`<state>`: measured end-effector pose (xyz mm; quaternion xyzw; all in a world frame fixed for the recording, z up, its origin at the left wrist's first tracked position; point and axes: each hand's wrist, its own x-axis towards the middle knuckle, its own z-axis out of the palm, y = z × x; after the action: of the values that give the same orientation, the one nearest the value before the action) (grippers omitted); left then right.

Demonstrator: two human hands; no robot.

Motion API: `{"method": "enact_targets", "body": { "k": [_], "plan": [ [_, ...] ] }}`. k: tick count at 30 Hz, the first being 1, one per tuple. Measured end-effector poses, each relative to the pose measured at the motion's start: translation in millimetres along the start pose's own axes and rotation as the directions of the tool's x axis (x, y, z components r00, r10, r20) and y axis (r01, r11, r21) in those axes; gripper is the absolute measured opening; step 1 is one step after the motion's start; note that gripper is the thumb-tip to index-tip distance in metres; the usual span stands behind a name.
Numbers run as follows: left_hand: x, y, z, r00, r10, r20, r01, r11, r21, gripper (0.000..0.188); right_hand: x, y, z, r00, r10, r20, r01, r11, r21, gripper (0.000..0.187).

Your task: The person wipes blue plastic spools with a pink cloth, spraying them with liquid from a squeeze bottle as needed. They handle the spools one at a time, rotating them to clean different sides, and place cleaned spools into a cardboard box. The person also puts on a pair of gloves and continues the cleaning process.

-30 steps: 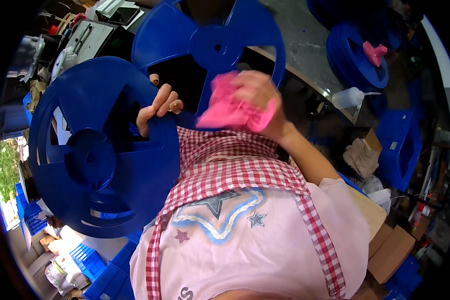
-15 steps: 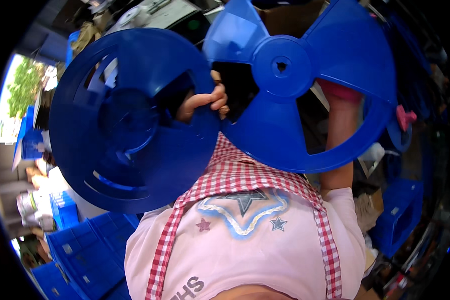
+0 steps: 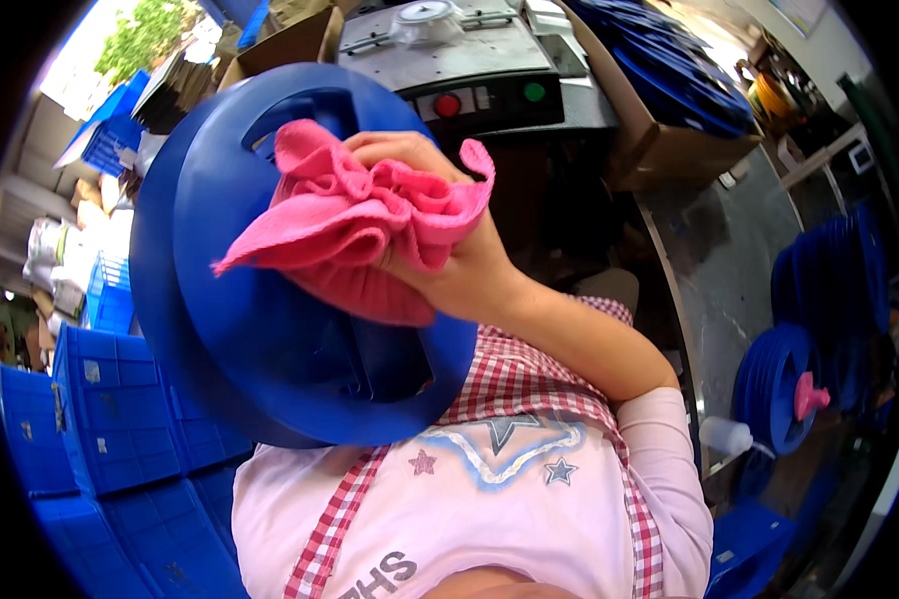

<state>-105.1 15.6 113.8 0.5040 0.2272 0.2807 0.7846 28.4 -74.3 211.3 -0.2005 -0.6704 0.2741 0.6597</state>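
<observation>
Two round blue plastic discs with cut-out openings overlap in front of my chest. The front disc (image 3: 215, 230) tilts across the back disc (image 3: 153, 260), whose rim shows on the left. My right hand (image 3: 449, 265) is closed round a bunched pink cloth (image 3: 345, 215). The cloth lies over the face of the front disc, and whether it presses on it I cannot make out. Nothing of my left hand shows; the discs cover the area where it was.
Ahead stands a machine with a metal plate (image 3: 370, 40) and red and green buttons. A carton (image 3: 659, 155) of blue discs is beside it. More discs (image 3: 754, 389), a pink knob-like piece (image 3: 809, 396) and a white bottle (image 3: 726, 436) lie right. Blue crates (image 3: 120, 399) are stacked left.
The right-hand disc has come left to overlap the other one. My right hand, with the pink cloth, has moved from behind the disc to in front. My left fingers have gone out of sight.
</observation>
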Motion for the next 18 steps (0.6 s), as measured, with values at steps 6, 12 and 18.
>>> {"method": "enact_targets", "body": {
  "k": [6, 12, 18],
  "plan": [
    [-64, 43, -51, 0.966, 0.056, -0.252, -0.048, 0.998, 0.040, 0.042, 21, 4, 71, 0.968, -0.222, 0.120, 0.205, 0.968, 0.142, 0.036],
    [-80, 94, -114, 0.891, 0.126, -0.436, -0.072, 0.988, 0.139, 0.039, 34, 29, 96, 0.938, -0.257, 0.231, 0.189, 0.942, 0.278, 0.027],
    [-127, 167, -187, 0.700, 0.207, -0.683, 0.025, 0.949, 0.313, 0.037, 42, 94, 43, 0.974, 0.053, 0.221, -0.077, 0.992, 0.104, 0.041]
  ]
}}
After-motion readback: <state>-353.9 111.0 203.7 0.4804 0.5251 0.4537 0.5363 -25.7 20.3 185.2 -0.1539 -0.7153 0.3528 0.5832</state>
